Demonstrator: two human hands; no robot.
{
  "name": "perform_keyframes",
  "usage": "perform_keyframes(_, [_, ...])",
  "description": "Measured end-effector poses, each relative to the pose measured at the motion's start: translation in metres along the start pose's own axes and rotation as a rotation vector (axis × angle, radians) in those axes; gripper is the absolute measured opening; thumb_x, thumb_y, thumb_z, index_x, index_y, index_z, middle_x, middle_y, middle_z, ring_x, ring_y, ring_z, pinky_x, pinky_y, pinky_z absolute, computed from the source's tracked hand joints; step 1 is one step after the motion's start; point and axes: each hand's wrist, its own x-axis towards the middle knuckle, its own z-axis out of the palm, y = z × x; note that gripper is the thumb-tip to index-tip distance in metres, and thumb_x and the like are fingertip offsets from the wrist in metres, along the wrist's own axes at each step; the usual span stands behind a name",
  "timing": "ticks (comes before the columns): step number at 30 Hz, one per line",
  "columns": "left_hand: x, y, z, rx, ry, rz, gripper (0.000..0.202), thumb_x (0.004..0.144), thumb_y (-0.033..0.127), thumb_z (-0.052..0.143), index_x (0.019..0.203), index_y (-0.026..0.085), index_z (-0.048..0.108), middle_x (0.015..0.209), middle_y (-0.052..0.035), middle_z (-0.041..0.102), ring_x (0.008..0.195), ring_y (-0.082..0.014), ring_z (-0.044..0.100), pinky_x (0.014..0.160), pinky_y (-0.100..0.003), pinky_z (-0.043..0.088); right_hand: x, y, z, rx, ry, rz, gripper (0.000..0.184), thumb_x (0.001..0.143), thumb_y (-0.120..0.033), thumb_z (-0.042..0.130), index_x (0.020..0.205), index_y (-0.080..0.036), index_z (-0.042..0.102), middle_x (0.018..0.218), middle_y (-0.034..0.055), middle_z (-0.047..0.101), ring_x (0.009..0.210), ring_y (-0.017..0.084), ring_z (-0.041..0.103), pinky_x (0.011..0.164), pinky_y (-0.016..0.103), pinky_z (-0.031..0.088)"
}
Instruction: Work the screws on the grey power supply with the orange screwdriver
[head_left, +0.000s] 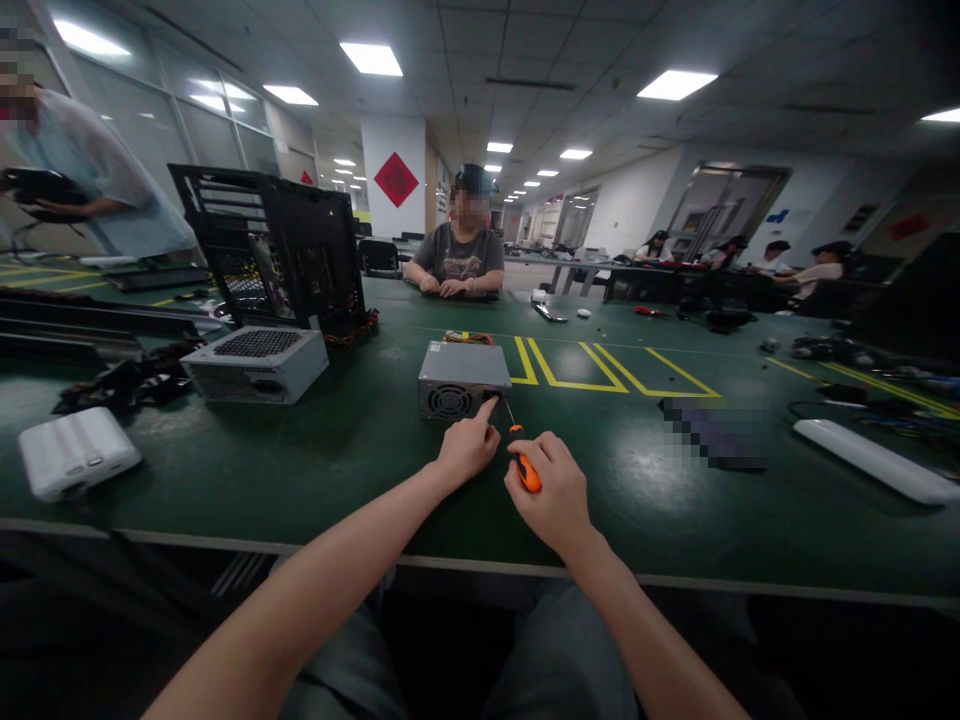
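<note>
A grey computer power supply [466, 364] sits on the green table in front of me, its round fan grille facing me and bundled wires [466, 338] behind it. My left hand [468, 446] reaches to its front face; the index finger is stretched out and touches it near the power socket, the other fingers partly curled, with no held object visible. In my right hand [553, 490] is a screwdriver [529, 474] with an orange and black handle. Its thin shaft points up and away, the tip close to the power supply's right front edge; contact cannot be made out.
Left of it stand a second power supply [259, 365], an open black computer case [300, 250] and a white box-shaped device [79, 452]. Rightward lie a blurred-out flat object [712, 435] and a long white object [874, 460]. A person [459, 255] sits opposite; another [112, 180] stands left.
</note>
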Motion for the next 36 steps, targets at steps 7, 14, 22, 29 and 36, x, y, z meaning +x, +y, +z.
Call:
perform_keyframes(7, [-0.0003, -0.0007, 0.0003, -0.011, 0.005, 0.010, 0.058, 0.084, 0.023, 0.041, 0.139, 0.023, 0.022, 0.085, -0.0042, 0.068, 0.080, -0.0202, 0.064, 0.075, -0.029, 0.046, 0.0002, 0.0001, -0.0012, 0.060, 0.029, 0.107, 0.023, 0.085, -0.033, 0.045, 0.100, -0.019, 0.055, 0.078, 0.0030, 0.059, 0.069, 0.015, 0.057, 0.063, 0.026, 0.041])
perform_keyframes(14, [-0.0009, 0.0035, -0.0031, -0.006, -0.032, -0.031, 0.058, 0.084, 0.022, 0.041, 0.140, 0.022, 0.023, 0.087, -0.0047, 0.069, 0.082, -0.0198, 0.064, 0.078, -0.029, 0.045, -0.0007, 0.0004, 0.0022, 0.016, 0.000, -0.021, 0.015, 0.079, -0.023, 0.047, 0.089, -0.019, 0.057, 0.076, 0.0029, 0.055, 0.070, 0.015, 0.054, 0.066, 0.026, 0.041])
perform_keyframes(22, [-0.0017, 0.0022, -0.0039, -0.030, -0.013, -0.001, 0.058, 0.084, 0.022, 0.041, 0.139, 0.023, 0.023, 0.085, -0.0041, 0.069, 0.080, -0.0198, 0.064, 0.077, -0.030, 0.046, 0.0004, -0.0010, -0.0016, 0.089, -0.017, 0.062, 0.021, 0.086, -0.031, 0.044, 0.099, -0.019, 0.056, 0.083, 0.0046, 0.059, 0.074, 0.016, 0.056, 0.067, 0.027, 0.042])
perform_keyframes(29, [0.0005, -0.0025, 0.0024, -0.013, 0.016, 0.027, 0.058, 0.083, 0.022, 0.039, 0.139, 0.023, 0.023, 0.082, -0.0043, 0.068, 0.075, -0.0208, 0.064, 0.073, -0.031, 0.046, -0.0013, 0.0011, 0.0012, 0.071, -0.030, -0.004, 0.018, 0.082, -0.026, 0.046, 0.094, -0.019, 0.057, 0.079, 0.0040, 0.057, 0.071, 0.015, 0.054, 0.066, 0.027, 0.042])
perform_keyframes(36, [0.0009, -0.0042, 0.0036, -0.018, 0.015, 0.045, 0.058, 0.083, 0.023, 0.039, 0.138, 0.023, 0.023, 0.081, -0.0040, 0.068, 0.076, -0.0212, 0.064, 0.073, -0.031, 0.046, -0.0006, -0.0006, -0.0012, 0.053, -0.046, 0.009, 0.022, 0.086, -0.034, 0.045, 0.089, -0.019, 0.060, 0.076, 0.0037, 0.055, 0.070, 0.015, 0.053, 0.066, 0.026, 0.041])
